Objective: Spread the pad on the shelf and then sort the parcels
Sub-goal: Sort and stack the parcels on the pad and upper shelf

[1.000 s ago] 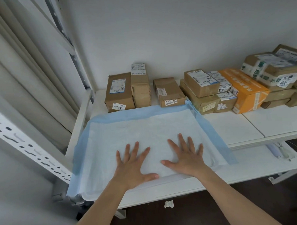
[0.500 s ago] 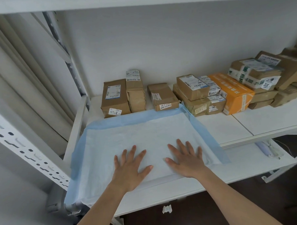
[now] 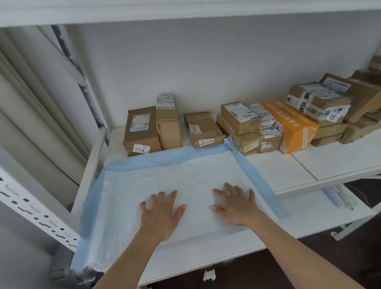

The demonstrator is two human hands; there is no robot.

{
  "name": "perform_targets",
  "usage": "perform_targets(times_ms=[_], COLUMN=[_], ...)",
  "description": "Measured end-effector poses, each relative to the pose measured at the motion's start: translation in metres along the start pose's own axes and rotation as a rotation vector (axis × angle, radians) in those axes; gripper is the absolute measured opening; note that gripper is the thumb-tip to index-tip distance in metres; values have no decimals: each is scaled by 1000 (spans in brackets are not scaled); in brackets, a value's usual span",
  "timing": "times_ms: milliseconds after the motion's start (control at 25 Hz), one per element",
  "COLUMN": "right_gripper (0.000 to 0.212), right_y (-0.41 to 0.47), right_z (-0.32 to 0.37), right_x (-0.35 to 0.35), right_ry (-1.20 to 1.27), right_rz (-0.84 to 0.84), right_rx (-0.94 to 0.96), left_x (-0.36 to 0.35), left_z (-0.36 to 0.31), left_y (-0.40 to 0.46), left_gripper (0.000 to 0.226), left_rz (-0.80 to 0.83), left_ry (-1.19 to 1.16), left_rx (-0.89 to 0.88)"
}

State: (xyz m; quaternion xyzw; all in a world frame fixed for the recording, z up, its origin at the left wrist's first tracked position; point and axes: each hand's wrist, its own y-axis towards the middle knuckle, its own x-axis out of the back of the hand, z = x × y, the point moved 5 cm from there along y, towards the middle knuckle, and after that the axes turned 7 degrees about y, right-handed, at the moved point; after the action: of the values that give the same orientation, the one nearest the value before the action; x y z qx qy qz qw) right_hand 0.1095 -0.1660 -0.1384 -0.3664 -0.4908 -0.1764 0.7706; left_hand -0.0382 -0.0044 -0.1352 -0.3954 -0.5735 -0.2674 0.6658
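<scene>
My left hand (image 3: pixel 161 215) and right hand (image 3: pixel 237 205) lie flat on the pad (image 3: pixel 186 179), fingers spread wide; neither grip holds anything, both press down on the near half of the sheet. The pad is spread over the left end of the shelf (image 3: pixel 284 175).

Risks, as I judge them. Below my wrists the pad's near edge hangs over the shelf front, and at my near left its blue corner droops past the rail (image 3: pixel 86 175); a pull toward me could drag the whole sheet off. Beyond my right hand the blue border (image 3: pixel 261 185) lies free on the bare shelf and could fold over if a parcel is slid across it. Beyond my fingertips the far right corner rides up against a carton, so the sheet may wrinkle there when parcels are moved onto it.

Writing, beyond the pad's far edge:
- Left carton (image 3: pixel 141 131): a handwritten sticker starting with "3"; the rest is unclear.
- Tall parcel (image 3: pixel 168 123) just beside it: printed labels, too small to read.
- Flat box (image 3: pixel 203 129), ahead between my hands: "58-3-13", then more that I cannot make out.
- Stacked cartons (image 3: pixel 243 129), ahead of my right hand: "1402" upside down, a sticker "10", and an inverted number ending in "008".
- Orange box (image 3: pixel 291 124): white characters, illegible.
- Taped pile (image 3: pixel 321 104), far right: "302" inverted.
</scene>
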Motion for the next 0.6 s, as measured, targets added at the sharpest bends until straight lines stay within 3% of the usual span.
perform_targets(times_ms=[120,400,600], right_gripper=[56,53,44], right_y=[1,1,9], right_z=[-7,-47,-85], right_x=[25,75,108], right_ry=[9,105,266], right_rz=[14,-18,-151], right_rx=[24,140,277], left_x=[17,35,58], left_z=[-13,-93,-146], left_y=[11,48,69], left_gripper=[64,55,53], left_rz=[-77,-38,-58], left_ry=[50,22,7], left_rx=[18,-19,-48])
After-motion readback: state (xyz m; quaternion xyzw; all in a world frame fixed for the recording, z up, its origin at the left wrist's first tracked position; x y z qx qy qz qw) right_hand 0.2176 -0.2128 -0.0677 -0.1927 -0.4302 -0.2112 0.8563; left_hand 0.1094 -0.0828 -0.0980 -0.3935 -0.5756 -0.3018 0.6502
